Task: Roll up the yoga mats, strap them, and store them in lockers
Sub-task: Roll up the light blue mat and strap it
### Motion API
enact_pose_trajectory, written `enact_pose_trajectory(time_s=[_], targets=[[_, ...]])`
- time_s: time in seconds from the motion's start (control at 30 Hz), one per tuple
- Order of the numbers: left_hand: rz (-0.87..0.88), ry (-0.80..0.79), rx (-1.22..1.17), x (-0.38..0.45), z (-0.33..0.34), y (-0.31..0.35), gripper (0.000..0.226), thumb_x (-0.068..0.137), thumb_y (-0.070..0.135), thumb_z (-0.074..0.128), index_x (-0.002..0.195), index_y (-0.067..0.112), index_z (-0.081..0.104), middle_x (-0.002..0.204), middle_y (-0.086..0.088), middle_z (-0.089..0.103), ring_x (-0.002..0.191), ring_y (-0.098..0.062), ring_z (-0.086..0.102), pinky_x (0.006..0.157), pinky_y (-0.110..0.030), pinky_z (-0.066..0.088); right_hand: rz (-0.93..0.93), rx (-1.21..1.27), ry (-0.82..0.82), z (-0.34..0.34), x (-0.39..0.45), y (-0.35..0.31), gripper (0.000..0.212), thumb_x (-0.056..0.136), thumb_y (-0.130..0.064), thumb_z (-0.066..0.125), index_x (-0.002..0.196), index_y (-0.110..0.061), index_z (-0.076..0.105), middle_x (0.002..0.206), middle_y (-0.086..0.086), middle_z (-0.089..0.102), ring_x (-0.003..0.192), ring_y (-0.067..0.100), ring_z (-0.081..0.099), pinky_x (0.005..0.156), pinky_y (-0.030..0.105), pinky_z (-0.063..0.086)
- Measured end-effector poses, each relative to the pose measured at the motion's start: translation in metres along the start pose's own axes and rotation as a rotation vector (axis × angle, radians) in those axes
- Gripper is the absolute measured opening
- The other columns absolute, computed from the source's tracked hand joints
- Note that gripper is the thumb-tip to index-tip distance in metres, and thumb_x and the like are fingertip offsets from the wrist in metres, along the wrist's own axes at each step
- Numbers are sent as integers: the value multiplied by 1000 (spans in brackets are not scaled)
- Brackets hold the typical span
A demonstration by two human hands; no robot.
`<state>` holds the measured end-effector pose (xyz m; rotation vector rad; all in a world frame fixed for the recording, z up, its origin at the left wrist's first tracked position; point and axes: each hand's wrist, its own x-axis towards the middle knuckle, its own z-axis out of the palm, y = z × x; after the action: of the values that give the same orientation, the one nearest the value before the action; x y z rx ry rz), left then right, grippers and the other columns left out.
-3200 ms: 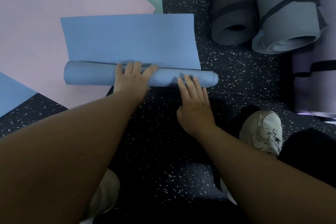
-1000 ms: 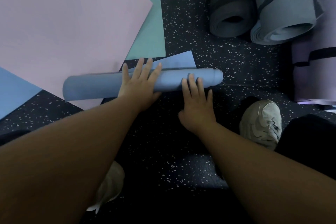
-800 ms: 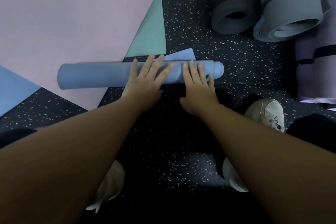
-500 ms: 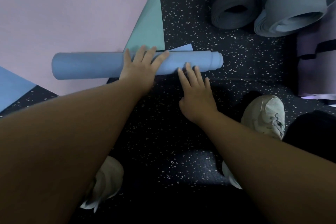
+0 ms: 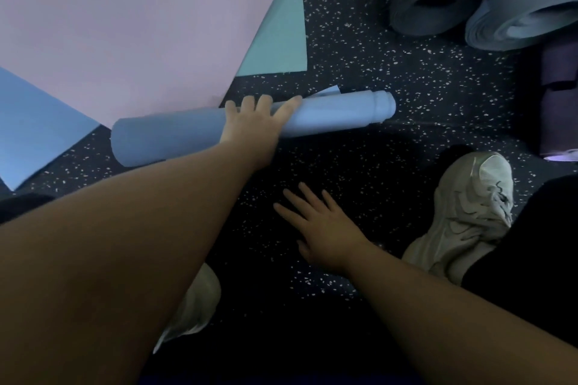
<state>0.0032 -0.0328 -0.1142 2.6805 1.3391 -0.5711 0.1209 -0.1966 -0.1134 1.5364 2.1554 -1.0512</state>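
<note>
The left hand [image 5: 253,123] presses flat on the rolled blue mat [image 5: 328,117], its last corner seemingly loose. The right hand [image 5: 322,225] hangs released over bare speckled floor [image 5: 391,166]; pink mat [image 5: 125,25] crowds behind.

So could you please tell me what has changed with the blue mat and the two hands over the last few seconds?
The blue yoga mat went from half unrolled to almost fully rolled, with only a small corner left loose. The right hand came off the roll and now lies spread over the speckled floor. The left hand stays on the roll. The pink mat, teal mat and strapped rolls have not moved.
</note>
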Motion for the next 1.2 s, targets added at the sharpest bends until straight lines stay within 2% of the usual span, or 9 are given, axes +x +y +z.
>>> enact_pose_trajectory(time_s=[0.33, 0.6, 0.77, 0.83, 0.9, 0.93, 1.07, 1.13, 1.2], targets=[[-21, -31, -56, -28, 11, 14, 85, 93, 32, 53, 151, 34, -9, 140, -11, 31, 119, -33, 36, 103, -54, 28, -271, 60, -61, 38, -14, -35, 62, 95, -17, 47, 148, -40, 25, 161, 4, 5, 147, 26, -12, 110, 42, -19], [-23, -7, -69, -28, 16, 14, 85, 92, 31, 53, 151, 34, -8, 140, -11, 31, 120, -33, 36, 104, -54, 27, -320, -27, -177, 44, -10, -38, 52, 99, -26, 40, 146, -45, 28, 160, 2, -12, 144, 19, -25, 116, 44, -16], [-20, 7, -76, -28, 18, 13, 86, 91, 31, 55, 151, 34, -7, 140, -11, 31, 120, -33, 36, 104, -53, 26, -200, -181, -126, 47, -6, -36, 60, 99, -39, 37, 152, -18, 19, 161, -1, -6, 146, 23, -18, 115, 49, -11], [-26, 5, -77, -28, 19, 14, 85, 91, 31, 54, 151, 34, -6, 141, -11, 30, 120, -33, 35, 105, -53, 25, -170, -209, -13, 45, -4, -32, 61, 92, -43, 51, 145, -15, 39, 159, 1, 18, 147, 26, 9, 116, 50, 6], [-32, -4, -82, -27, 17, 14, 84, 91, 32, 53, 151, 34, -6, 141, -11, 29, 122, -32, 34, 106, -54, 24, -44, -185, 132, 43, -1, -26, 58, 69, -47, 73, 119, -18, 68, 138, 1, 55, 130, 24, 48, 104, 48, 37], [-37, -9, -85, -26, 16, 15, 83, 91, 32, 52, 151, 34, -6, 142, -10, 29, 122, -32, 34, 107, -54, 23, 26, -151, 211, 40, 1, -23, 52, 64, -45, 74, 108, -18, 73, 127, 0, 63, 121, 23, 57, 95, 46, 47], [-60, -14, -93, -19, 9, 13, 82, 89, 43, 54, 152, 33, 2, 147, -11, 24, 129, -32, 27, 106, -53, 22, 282, 81, 439, 21, 4, -8, 47, 78, -31, 40, 104, -6, 71, 120, 10, 66, 110, 29, 62, 85, 47, 54], [-56, 16, -77, -13, 5, 12, 77, 89, 57, 49, 150, 30, 11, 148, -11, 22, 131, -32, 25, 104, -50, 25, 403, 154, 532, 11, 4, 3, 44, 81, -24, 43, 110, -1, 67, 125, 15, 62, 110, 34, 61, 87, 48, 52], [-44, 58, -48, -5, 2, 15, 69, 91, 65, 36, 144, 22, 27, 143, -11, 27, 126, -31, 29, 97, -45, 28, 518, 228, 576, 3, 3, 14, 43, 89, -18, 46, 128, -2, 56, 141, 13, 49, 123, 32, 49, 98, 45, 43]])
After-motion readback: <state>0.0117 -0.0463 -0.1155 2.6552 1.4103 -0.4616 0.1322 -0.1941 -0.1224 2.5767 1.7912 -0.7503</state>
